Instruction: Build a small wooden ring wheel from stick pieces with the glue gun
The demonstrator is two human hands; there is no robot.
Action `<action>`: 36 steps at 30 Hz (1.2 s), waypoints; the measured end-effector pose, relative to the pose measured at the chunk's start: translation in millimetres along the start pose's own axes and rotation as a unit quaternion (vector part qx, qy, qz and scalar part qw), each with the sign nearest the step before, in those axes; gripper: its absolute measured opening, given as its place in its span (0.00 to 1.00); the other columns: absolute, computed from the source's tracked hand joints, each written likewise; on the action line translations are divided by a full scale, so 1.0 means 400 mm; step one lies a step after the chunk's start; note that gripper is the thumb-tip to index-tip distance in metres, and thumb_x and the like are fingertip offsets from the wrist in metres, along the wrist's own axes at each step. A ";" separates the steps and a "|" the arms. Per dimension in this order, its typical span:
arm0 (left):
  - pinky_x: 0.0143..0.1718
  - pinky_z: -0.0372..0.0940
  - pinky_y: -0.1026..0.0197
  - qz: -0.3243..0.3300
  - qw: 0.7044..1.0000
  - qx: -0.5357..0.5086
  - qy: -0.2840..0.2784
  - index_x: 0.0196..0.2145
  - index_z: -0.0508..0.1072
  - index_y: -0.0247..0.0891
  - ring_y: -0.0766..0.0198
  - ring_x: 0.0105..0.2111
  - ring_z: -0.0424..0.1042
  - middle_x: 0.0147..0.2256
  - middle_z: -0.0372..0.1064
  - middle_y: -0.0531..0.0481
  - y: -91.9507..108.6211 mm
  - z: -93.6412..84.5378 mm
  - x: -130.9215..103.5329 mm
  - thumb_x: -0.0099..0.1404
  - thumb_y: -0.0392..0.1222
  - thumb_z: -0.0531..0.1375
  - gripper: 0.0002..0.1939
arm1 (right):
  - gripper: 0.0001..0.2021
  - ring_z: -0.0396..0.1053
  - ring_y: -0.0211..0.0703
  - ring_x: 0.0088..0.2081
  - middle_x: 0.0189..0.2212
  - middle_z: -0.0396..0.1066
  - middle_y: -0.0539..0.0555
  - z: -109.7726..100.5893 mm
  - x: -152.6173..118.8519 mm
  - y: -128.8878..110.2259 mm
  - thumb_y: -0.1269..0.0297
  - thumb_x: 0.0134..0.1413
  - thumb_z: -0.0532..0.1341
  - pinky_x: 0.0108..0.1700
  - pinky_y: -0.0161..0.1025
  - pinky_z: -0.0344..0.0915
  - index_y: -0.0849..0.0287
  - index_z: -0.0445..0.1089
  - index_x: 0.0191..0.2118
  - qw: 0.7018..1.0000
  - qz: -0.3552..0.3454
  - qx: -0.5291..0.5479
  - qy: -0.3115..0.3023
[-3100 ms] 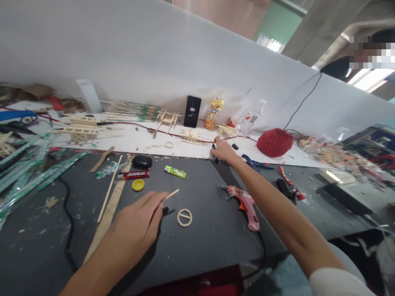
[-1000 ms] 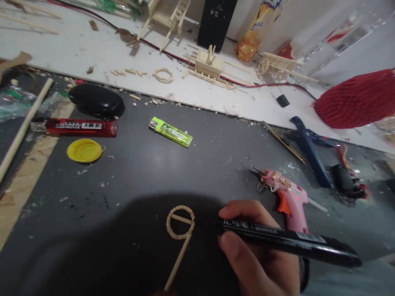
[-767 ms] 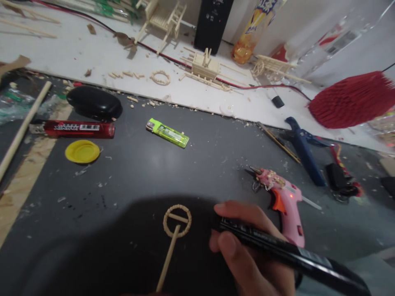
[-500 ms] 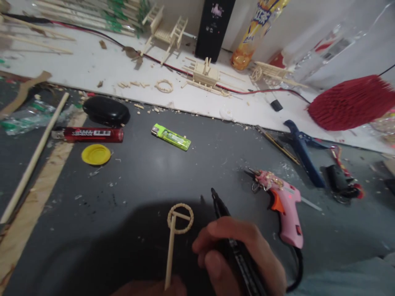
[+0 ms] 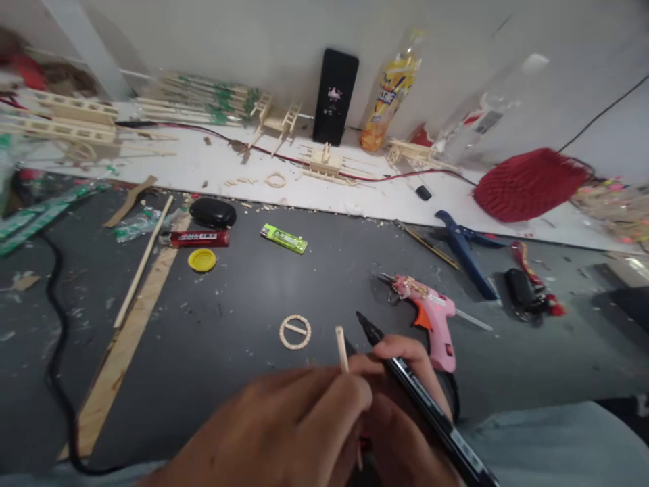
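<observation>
My left hand [image 5: 284, 426] is closed on a thin wooden stick [image 5: 341, 348], whose tip points up past the fingers. Against it, my right hand [image 5: 405, 399] grips a black marker [image 5: 420, 399] with its dark tip bare. Between the two hands, low down, a small red and dark thing [image 5: 364, 444] shows, too covered to make out. Just beyond my left hand lies a ring of short wooden pieces [image 5: 282, 340], with a small wooden bar [image 5: 295, 329] across its inside.
A pink glue gun [image 5: 440, 331] lies right of my hands, near blue cutters [image 5: 469, 260]. Ahead are a green lighter [image 5: 284, 239], a red tube [image 5: 203, 239] and a yellow lid [image 5: 201, 260]. Small wooden cart models [image 5: 324, 161] stand along the white ledge [image 5: 299, 193].
My left hand has lifted the stick away from the ring and brought it right, against my right hand. The ring stays on the table. My view has drawn back and tilted up.
</observation>
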State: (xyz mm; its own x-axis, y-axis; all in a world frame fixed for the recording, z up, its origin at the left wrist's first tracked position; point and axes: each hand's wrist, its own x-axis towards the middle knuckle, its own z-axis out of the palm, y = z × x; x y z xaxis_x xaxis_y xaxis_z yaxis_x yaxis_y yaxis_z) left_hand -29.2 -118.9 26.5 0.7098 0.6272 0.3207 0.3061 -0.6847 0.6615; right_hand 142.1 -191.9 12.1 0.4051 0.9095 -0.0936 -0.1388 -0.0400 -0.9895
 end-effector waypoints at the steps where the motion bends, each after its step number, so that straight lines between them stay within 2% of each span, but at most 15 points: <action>1: 0.38 0.78 0.64 -0.005 1.000 -0.014 -0.005 0.47 0.71 0.48 0.62 0.35 0.86 0.37 0.84 0.57 0.002 -0.004 0.013 0.84 0.35 0.50 0.12 | 0.15 0.81 0.48 0.25 0.33 0.86 0.53 -0.002 -0.007 0.001 0.50 0.66 0.76 0.25 0.39 0.79 0.47 0.75 0.50 1.000 -0.016 -0.005 0.016; 4: 0.43 0.78 0.67 0.001 0.999 -0.038 -0.005 0.49 0.73 0.49 0.65 0.35 0.84 0.39 0.85 0.58 0.005 -0.007 0.035 0.86 0.38 0.50 0.12 | 0.18 0.83 0.49 0.26 0.34 0.86 0.54 0.006 -0.037 0.010 0.52 0.62 0.79 0.28 0.40 0.82 0.48 0.75 0.49 0.997 -0.030 -0.023 0.073; 8: 0.36 0.75 0.69 0.001 0.998 -0.061 -0.017 0.48 0.77 0.50 0.66 0.30 0.82 0.33 0.82 0.60 -0.012 -0.004 0.027 0.86 0.40 0.52 0.14 | 0.22 0.84 0.48 0.26 0.35 0.87 0.54 0.029 -0.066 0.031 0.56 0.56 0.83 0.26 0.37 0.81 0.50 0.75 0.49 0.987 -0.009 -0.030 0.161; 10: 0.35 0.75 0.68 0.022 0.999 -0.022 0.014 0.57 0.76 0.52 0.65 0.30 0.83 0.35 0.83 0.59 -0.046 -0.019 0.012 0.85 0.41 0.53 0.14 | 0.20 0.84 0.46 0.28 0.35 0.87 0.53 0.027 -0.062 0.043 0.58 0.57 0.83 0.30 0.37 0.83 0.51 0.76 0.48 0.979 -0.013 -0.026 0.200; 12: 0.40 0.78 0.65 0.015 0.995 0.052 0.083 0.63 0.73 0.53 0.62 0.33 0.85 0.40 0.86 0.56 -0.102 -0.049 -0.001 0.81 0.42 0.59 0.17 | 0.17 0.85 0.44 0.31 0.36 0.87 0.52 0.011 -0.051 0.054 0.60 0.59 0.81 0.35 0.36 0.84 0.51 0.77 0.48 0.972 -0.042 -0.030 0.228; 13: 0.42 0.79 0.64 -0.005 0.993 0.074 0.087 0.64 0.72 0.51 0.61 0.36 0.86 0.43 0.86 0.53 -0.134 -0.068 -0.004 0.78 0.42 0.61 0.19 | 0.16 0.86 0.43 0.32 0.37 0.88 0.52 0.000 -0.045 0.059 0.61 0.60 0.81 0.35 0.34 0.83 0.51 0.77 0.48 0.969 -0.061 -0.038 0.236; 14: 0.48 0.80 0.60 -0.019 0.995 0.083 0.058 0.65 0.72 0.50 0.56 0.44 0.87 0.49 0.85 0.49 -0.166 -0.086 -0.004 0.77 0.43 0.62 0.21 | 0.16 0.86 0.43 0.33 0.38 0.88 0.52 -0.013 -0.040 0.063 0.61 0.61 0.81 0.36 0.34 0.82 0.50 0.78 0.49 0.966 -0.079 -0.052 0.240; 15: 0.57 0.80 0.55 -0.030 0.995 0.089 0.012 0.66 0.73 0.50 0.51 0.54 0.85 0.58 0.83 0.44 -0.195 -0.102 -0.003 0.76 0.45 0.62 0.23 | 0.16 0.86 0.43 0.34 0.39 0.88 0.52 -0.025 -0.037 0.067 0.61 0.61 0.80 0.37 0.34 0.82 0.51 0.79 0.49 0.963 -0.094 -0.071 0.242; 17: 0.65 0.77 0.48 -0.028 0.995 0.074 -0.058 0.69 0.73 0.49 0.47 0.61 0.82 0.64 0.80 0.42 -0.238 -0.123 0.004 0.73 0.43 0.63 0.27 | 0.14 0.85 0.43 0.37 0.41 0.87 0.52 -0.043 -0.035 0.071 0.59 0.63 0.79 0.42 0.37 0.82 0.51 0.80 0.50 0.957 -0.106 -0.117 0.242; 19: 0.68 0.75 0.48 -0.022 0.994 0.059 -0.094 0.71 0.73 0.49 0.47 0.64 0.81 0.67 0.80 0.43 -0.255 -0.125 0.012 0.71 0.40 0.62 0.32 | 0.11 0.84 0.43 0.38 0.42 0.87 0.53 -0.050 -0.036 0.073 0.58 0.66 0.77 0.46 0.39 0.81 0.51 0.80 0.50 0.952 -0.104 -0.158 0.240; 22: 0.68 0.75 0.49 -0.018 0.991 0.049 -0.121 0.73 0.73 0.51 0.49 0.67 0.79 0.67 0.80 0.46 -0.252 -0.105 0.021 0.69 0.36 0.62 0.36 | 0.10 0.83 0.45 0.38 0.42 0.86 0.54 -0.042 -0.039 0.077 0.57 0.67 0.75 0.45 0.41 0.81 0.52 0.81 0.49 0.951 -0.100 -0.191 0.223; 25: 0.67 0.75 0.48 -0.022 0.990 0.050 -0.133 0.73 0.73 0.50 0.50 0.66 0.78 0.64 0.83 0.46 -0.248 -0.087 0.027 0.72 0.36 0.61 0.34 | 0.09 0.85 0.47 0.38 0.41 0.87 0.54 -0.025 -0.041 0.083 0.57 0.68 0.74 0.45 0.42 0.82 0.52 0.81 0.48 0.954 -0.096 -0.196 0.207; 29: 0.66 0.74 0.46 -0.029 0.988 0.069 -0.132 0.71 0.75 0.48 0.48 0.61 0.80 0.57 0.84 0.45 -0.249 -0.081 0.029 0.74 0.44 0.66 0.30 | 0.08 0.87 0.49 0.37 0.39 0.88 0.53 -0.022 -0.037 0.085 0.55 0.69 0.74 0.40 0.39 0.83 0.51 0.82 0.48 0.954 -0.100 -0.217 0.182; 33: 0.65 0.73 0.40 -0.034 0.987 0.097 -0.123 0.67 0.78 0.44 0.42 0.58 0.79 0.53 0.83 0.42 -0.245 -0.080 0.025 0.69 0.50 0.72 0.31 | 0.05 0.87 0.47 0.32 0.37 0.89 0.52 -0.055 -0.015 0.069 0.61 0.67 0.74 0.34 0.35 0.82 0.50 0.83 0.47 0.934 -0.162 -0.301 0.103; 36: 0.63 0.73 0.39 -0.030 0.987 0.103 -0.123 0.62 0.82 0.43 0.41 0.56 0.78 0.52 0.81 0.43 -0.239 -0.077 0.022 0.73 0.51 0.67 0.23 | 0.05 0.88 0.47 0.32 0.35 0.89 0.50 -0.068 0.003 0.057 0.63 0.64 0.75 0.34 0.35 0.83 0.49 0.85 0.45 0.918 -0.191 -0.337 0.086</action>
State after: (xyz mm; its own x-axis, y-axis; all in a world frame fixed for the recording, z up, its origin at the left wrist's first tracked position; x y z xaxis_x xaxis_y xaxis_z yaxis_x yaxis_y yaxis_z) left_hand -71.9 -36.5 -12.9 0.8116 0.5767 0.0933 0.4565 -0.7256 0.5149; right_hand 164.0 -202.9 -13.5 0.4520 0.8343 0.3156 0.6103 -0.0312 -0.7915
